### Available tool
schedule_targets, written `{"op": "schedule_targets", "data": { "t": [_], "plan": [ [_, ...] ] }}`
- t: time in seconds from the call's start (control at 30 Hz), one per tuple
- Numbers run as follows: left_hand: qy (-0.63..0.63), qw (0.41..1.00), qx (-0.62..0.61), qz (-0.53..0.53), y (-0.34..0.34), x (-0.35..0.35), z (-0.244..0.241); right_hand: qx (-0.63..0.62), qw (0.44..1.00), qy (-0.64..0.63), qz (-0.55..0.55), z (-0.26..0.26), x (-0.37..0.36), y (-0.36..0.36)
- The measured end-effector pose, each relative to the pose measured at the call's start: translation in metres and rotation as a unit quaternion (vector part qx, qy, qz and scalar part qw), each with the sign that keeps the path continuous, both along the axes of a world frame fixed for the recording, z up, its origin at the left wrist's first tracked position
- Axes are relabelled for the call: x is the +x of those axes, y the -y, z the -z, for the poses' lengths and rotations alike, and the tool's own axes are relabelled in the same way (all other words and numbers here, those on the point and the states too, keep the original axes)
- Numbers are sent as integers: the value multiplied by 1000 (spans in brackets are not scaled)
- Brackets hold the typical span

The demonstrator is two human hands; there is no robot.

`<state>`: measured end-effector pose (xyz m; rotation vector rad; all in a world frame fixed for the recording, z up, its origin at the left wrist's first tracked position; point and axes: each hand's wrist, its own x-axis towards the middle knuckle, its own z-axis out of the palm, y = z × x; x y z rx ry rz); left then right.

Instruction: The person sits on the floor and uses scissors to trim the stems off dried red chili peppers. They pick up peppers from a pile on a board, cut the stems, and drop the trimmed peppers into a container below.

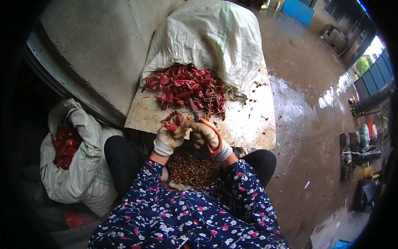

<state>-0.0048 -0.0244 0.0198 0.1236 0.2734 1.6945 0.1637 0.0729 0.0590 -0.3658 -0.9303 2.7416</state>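
Observation:
My left hand (169, 137), in a soiled white knit glove, grips dried red chili peppers (171, 126) over the near edge of a pale board (146, 115). Orange-handled scissors (220, 137) are in my gloved right hand (205, 134), their blades pointing away from me toward the board. Just beyond lies a heap of dried red chilies (186, 85), spilling from the mouth of a white woven sack (205, 37). Below my hands, between my knees, a container's worth of cut stems and caps (192, 169) shows; its rim is mostly hidden.
At left stands an open white woven sack (90, 174) holding red chili pieces (67, 144). A concrete wall (99, 43) rises behind the board's left side. Wet brown floor (304, 149) stretches along the right, with clear plastic sheeting (339, 225) at lower right.

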Motion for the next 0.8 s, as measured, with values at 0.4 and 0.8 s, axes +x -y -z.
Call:
{"op": "schedule_targets", "data": {
  "t": [0.4, 0.8],
  "plan": [
    [-35, 999, 2, -39, -4, 10, 0, 817, 497, 215, 200, -7, -3, -2],
    [-142, 984, -47, -98, 1, 12, -4, 833, 472, 233, 168, 0, -14, 9]
  ]
}}
